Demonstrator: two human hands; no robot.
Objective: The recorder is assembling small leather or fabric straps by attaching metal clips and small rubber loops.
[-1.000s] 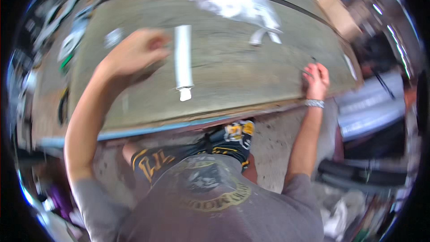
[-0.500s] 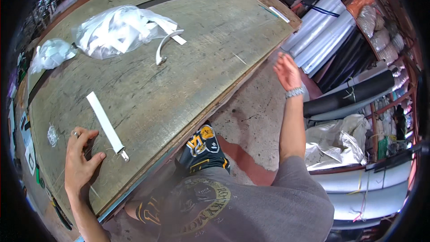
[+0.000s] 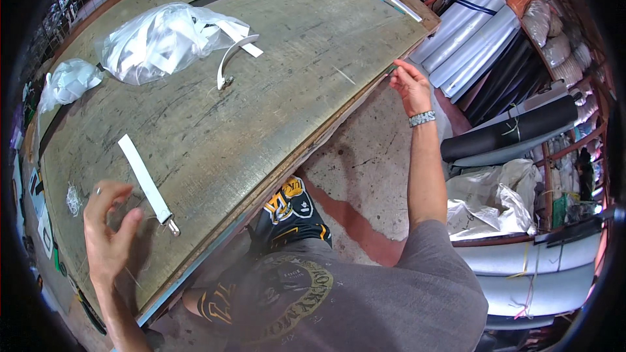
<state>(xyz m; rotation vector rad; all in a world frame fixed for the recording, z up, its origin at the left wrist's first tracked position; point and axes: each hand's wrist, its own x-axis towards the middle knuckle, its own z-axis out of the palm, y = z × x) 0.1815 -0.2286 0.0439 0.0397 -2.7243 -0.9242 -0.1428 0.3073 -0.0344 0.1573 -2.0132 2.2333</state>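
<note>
White strap (image 3: 145, 182), flat, metal clip at near end | left hand (image 3: 107, 231) beside it, fingers spread, empty | right hand (image 3: 409, 83) pinching table edge (image 3: 339, 124) | clear bag (image 3: 160, 42) holds white straps

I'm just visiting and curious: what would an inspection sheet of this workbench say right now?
Surface: large worn grey-green table, scuffed, with a dark band along its far side.
Job's things: flat white strap with a metal clip at its near end, lying beside the left hand; fine threads near that hand.
Clutter: clear bag of white straps, a smaller bag, a curved white strap.
Hands: left hand open over the table by the strap; right hand at the table's edge, fingers pinched, what it holds too small to tell.
Cables: nothing seen.
Surroundings: rolls of white and black material on the right, concrete floor.
</note>
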